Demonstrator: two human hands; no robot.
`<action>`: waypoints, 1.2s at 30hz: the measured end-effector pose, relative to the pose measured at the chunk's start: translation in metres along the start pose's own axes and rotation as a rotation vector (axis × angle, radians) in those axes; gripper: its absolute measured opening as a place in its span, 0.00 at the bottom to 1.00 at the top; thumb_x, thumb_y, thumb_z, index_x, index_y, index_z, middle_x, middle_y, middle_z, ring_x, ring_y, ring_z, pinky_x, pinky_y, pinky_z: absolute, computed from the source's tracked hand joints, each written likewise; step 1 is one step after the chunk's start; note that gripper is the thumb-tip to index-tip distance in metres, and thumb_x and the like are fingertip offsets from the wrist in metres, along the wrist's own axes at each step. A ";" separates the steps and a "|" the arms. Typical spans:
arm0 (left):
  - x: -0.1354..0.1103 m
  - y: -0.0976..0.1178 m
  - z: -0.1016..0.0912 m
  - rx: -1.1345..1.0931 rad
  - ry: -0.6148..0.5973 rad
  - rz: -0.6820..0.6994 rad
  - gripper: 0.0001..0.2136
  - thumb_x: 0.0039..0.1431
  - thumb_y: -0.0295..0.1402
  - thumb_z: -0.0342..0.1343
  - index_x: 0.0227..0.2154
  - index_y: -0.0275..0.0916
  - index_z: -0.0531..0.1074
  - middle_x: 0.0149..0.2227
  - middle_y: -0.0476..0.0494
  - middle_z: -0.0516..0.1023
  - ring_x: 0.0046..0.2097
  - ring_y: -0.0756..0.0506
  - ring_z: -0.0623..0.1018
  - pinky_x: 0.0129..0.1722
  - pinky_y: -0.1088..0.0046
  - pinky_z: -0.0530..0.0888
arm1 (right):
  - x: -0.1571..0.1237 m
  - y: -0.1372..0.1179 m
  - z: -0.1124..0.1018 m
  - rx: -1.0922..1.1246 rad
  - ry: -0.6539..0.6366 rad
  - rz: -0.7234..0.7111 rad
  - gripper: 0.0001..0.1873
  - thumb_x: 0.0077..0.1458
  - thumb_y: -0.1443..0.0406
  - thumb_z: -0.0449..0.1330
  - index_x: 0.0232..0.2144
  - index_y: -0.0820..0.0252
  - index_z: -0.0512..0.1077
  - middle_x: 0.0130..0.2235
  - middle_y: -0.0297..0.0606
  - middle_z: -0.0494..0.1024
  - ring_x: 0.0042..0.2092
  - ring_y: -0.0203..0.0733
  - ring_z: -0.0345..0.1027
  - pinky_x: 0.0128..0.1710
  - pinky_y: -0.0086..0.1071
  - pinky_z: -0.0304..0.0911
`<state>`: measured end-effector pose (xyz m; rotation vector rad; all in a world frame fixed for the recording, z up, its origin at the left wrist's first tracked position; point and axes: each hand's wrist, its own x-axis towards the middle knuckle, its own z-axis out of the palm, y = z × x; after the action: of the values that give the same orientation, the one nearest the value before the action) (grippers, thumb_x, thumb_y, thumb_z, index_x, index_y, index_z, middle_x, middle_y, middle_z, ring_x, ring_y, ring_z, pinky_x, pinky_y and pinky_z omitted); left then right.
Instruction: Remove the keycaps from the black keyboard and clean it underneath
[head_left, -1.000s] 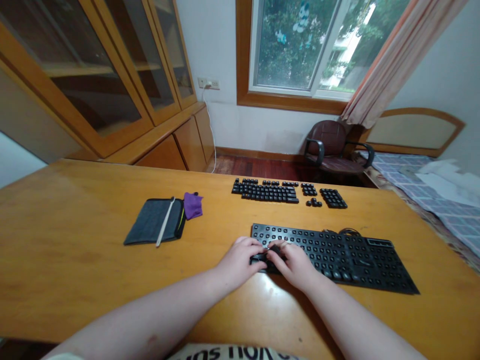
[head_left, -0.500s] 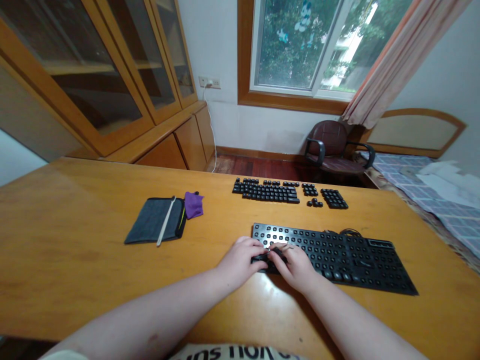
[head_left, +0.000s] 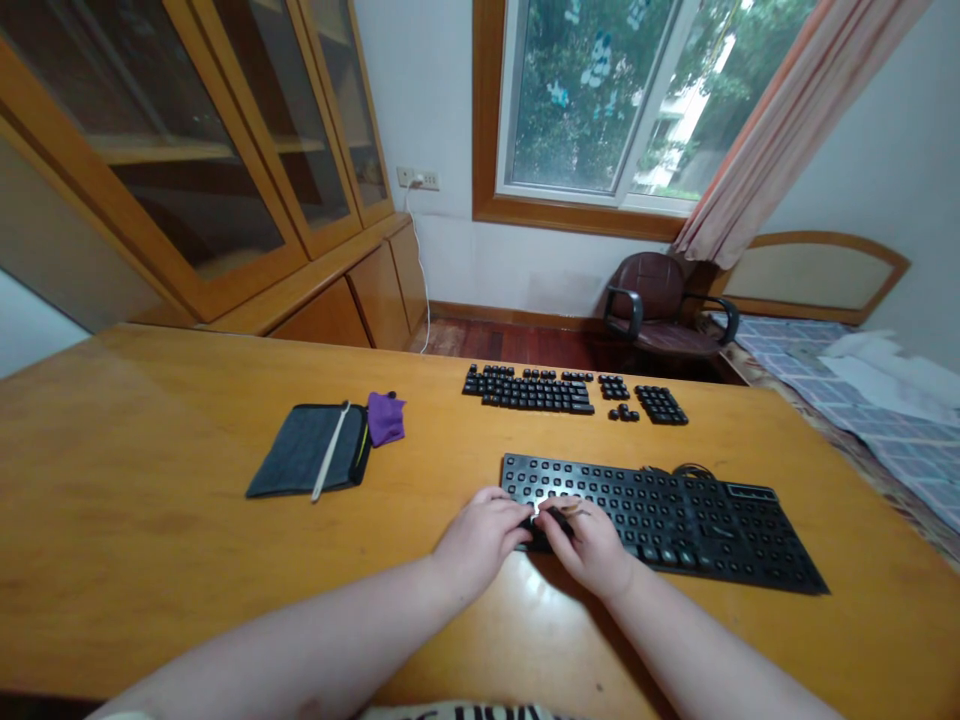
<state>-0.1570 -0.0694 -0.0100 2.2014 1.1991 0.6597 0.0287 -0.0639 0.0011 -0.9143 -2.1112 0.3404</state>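
In the head camera's view, both of the person's hands are at the left end of a black keyboard [head_left: 675,520], which lies on a wooden table [head_left: 225,570] in front of them. The left hand [head_left: 484,530] reaches in from the side, its fingers bent over the keyboard's left end. The right hand [head_left: 589,548] rests over the lower left part of the keyboard, its fingers curled and its thumb pointing toward the left hand. The two sets of fingertips come together just above the keys. Something dark shows between them, but whether either hand is pinching a piece or only pressing on the keyboard cannot be told.

The keyboard lies at a slight slant, its right end closer to the table's near edge, with rows of small bare key posts showing. A black cable [head_left: 694,471] is coiled behind it. Beyond, near the far edge, loose black keys [head_left: 536,390] are laid out in separate groups, with the number block at the right.

Left of the hands, well apart from them, a dark pouch [head_left: 289,455] lies flat. A thin white stick [head_left: 330,452] rests across it, and a purple cloth [head_left: 387,420] lies at its right edge.
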 end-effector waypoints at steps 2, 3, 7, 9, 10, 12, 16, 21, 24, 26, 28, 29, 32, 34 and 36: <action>0.001 0.000 0.000 0.010 0.013 -0.003 0.11 0.57 0.33 0.55 0.43 0.44 0.74 0.41 0.46 0.78 0.46 0.43 0.70 0.49 0.62 0.67 | 0.001 0.001 0.001 0.001 0.014 0.014 0.08 0.57 0.69 0.51 0.35 0.58 0.70 0.32 0.40 0.79 0.34 0.39 0.74 0.36 0.32 0.70; 0.001 0.000 0.000 0.012 0.017 0.001 0.11 0.57 0.33 0.56 0.43 0.44 0.74 0.40 0.45 0.78 0.45 0.43 0.70 0.49 0.62 0.67 | 0.001 0.001 0.001 0.001 0.019 0.022 0.08 0.58 0.68 0.51 0.35 0.58 0.70 0.32 0.40 0.79 0.34 0.39 0.74 0.35 0.32 0.70; 0.003 -0.001 -0.003 -0.012 0.031 -0.005 0.13 0.55 0.33 0.58 0.45 0.44 0.73 0.39 0.45 0.78 0.43 0.43 0.71 0.47 0.63 0.68 | 0.001 0.001 0.001 -0.001 0.021 0.069 0.08 0.59 0.67 0.50 0.34 0.57 0.70 0.31 0.39 0.78 0.34 0.39 0.74 0.36 0.32 0.70; 0.003 -0.002 -0.005 -0.038 0.038 -0.038 0.14 0.54 0.33 0.58 0.45 0.44 0.73 0.41 0.45 0.77 0.44 0.43 0.72 0.47 0.64 0.68 | 0.002 0.001 0.000 0.000 0.010 0.099 0.08 0.58 0.67 0.50 0.33 0.57 0.70 0.32 0.39 0.79 0.35 0.39 0.74 0.37 0.32 0.70; 0.003 -0.002 -0.006 -0.050 0.043 -0.059 0.15 0.54 0.32 0.59 0.45 0.44 0.73 0.41 0.45 0.77 0.45 0.43 0.72 0.47 0.64 0.68 | 0.002 0.001 0.000 0.000 0.009 0.111 0.08 0.58 0.67 0.51 0.33 0.57 0.70 0.32 0.39 0.79 0.35 0.39 0.74 0.37 0.31 0.69; 0.004 -0.002 -0.008 -0.067 0.049 -0.089 0.14 0.53 0.31 0.59 0.44 0.43 0.73 0.42 0.45 0.77 0.45 0.44 0.72 0.48 0.65 0.68 | 0.002 0.001 -0.001 0.001 0.016 0.130 0.07 0.58 0.67 0.51 0.32 0.58 0.70 0.33 0.39 0.79 0.36 0.39 0.74 0.38 0.31 0.69; 0.005 -0.002 -0.011 -0.080 0.044 -0.111 0.12 0.52 0.30 0.59 0.41 0.43 0.75 0.40 0.46 0.77 0.44 0.44 0.73 0.47 0.66 0.68 | 0.002 0.003 -0.002 0.011 0.030 0.175 0.08 0.58 0.66 0.52 0.31 0.57 0.70 0.33 0.39 0.79 0.35 0.40 0.75 0.37 0.31 0.70; 0.008 -0.003 -0.013 -0.129 0.083 -0.195 0.13 0.50 0.29 0.61 0.41 0.42 0.74 0.38 0.46 0.78 0.43 0.44 0.74 0.45 0.66 0.70 | -0.002 0.007 -0.003 0.088 0.118 0.300 0.09 0.58 0.64 0.52 0.30 0.58 0.71 0.32 0.40 0.79 0.32 0.40 0.75 0.34 0.31 0.71; 0.009 -0.005 -0.012 -0.212 0.117 -0.239 0.13 0.51 0.30 0.60 0.41 0.43 0.74 0.40 0.47 0.78 0.42 0.45 0.75 0.46 0.68 0.71 | -0.004 0.009 -0.003 0.227 0.194 0.416 0.08 0.58 0.62 0.53 0.35 0.58 0.70 0.29 0.40 0.79 0.30 0.41 0.75 0.32 0.32 0.72; 0.010 -0.006 -0.011 -0.269 0.136 -0.281 0.12 0.51 0.29 0.60 0.40 0.43 0.74 0.39 0.47 0.78 0.41 0.46 0.76 0.44 0.69 0.73 | -0.005 0.009 -0.003 0.301 0.247 0.467 0.09 0.58 0.61 0.53 0.37 0.59 0.69 0.28 0.39 0.79 0.29 0.41 0.75 0.31 0.32 0.72; 0.011 -0.007 -0.011 -0.300 0.144 -0.319 0.12 0.49 0.28 0.61 0.39 0.42 0.75 0.38 0.47 0.78 0.39 0.47 0.77 0.42 0.71 0.74 | -0.005 0.009 -0.003 0.344 0.288 0.483 0.09 0.58 0.60 0.54 0.36 0.59 0.69 0.27 0.38 0.79 0.28 0.41 0.75 0.30 0.32 0.73; 0.011 -0.007 -0.012 -0.298 0.144 -0.323 0.12 0.48 0.28 0.62 0.38 0.42 0.75 0.37 0.47 0.78 0.38 0.47 0.77 0.41 0.72 0.74 | -0.005 0.009 -0.003 0.358 0.304 0.483 0.09 0.58 0.60 0.54 0.36 0.59 0.69 0.27 0.38 0.79 0.28 0.41 0.75 0.30 0.32 0.73; 0.013 -0.005 -0.023 -0.202 0.117 -0.251 0.11 0.48 0.29 0.62 0.37 0.43 0.76 0.36 0.47 0.78 0.38 0.47 0.77 0.41 0.73 0.73 | -0.004 0.008 -0.004 0.389 0.328 0.483 0.09 0.57 0.60 0.54 0.36 0.59 0.69 0.27 0.38 0.79 0.27 0.41 0.75 0.30 0.32 0.73; 0.015 -0.004 -0.037 -0.072 0.091 -0.189 0.10 0.51 0.31 0.60 0.37 0.43 0.77 0.36 0.47 0.79 0.39 0.47 0.77 0.42 0.72 0.73 | -0.004 0.008 -0.004 0.401 0.333 0.486 0.09 0.57 0.60 0.55 0.36 0.59 0.69 0.27 0.37 0.79 0.27 0.41 0.75 0.30 0.32 0.73; 0.021 -0.008 -0.056 0.069 0.085 -0.162 0.09 0.54 0.33 0.58 0.39 0.43 0.76 0.37 0.47 0.79 0.39 0.46 0.77 0.41 0.72 0.72 | -0.004 0.009 -0.004 0.413 0.333 0.488 0.09 0.57 0.60 0.55 0.36 0.59 0.69 0.26 0.37 0.79 0.27 0.41 0.75 0.29 0.32 0.73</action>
<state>-0.1874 -0.0353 0.0289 2.1214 1.4467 0.6595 0.0380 -0.0607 -0.0031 -1.1334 -1.4257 0.7811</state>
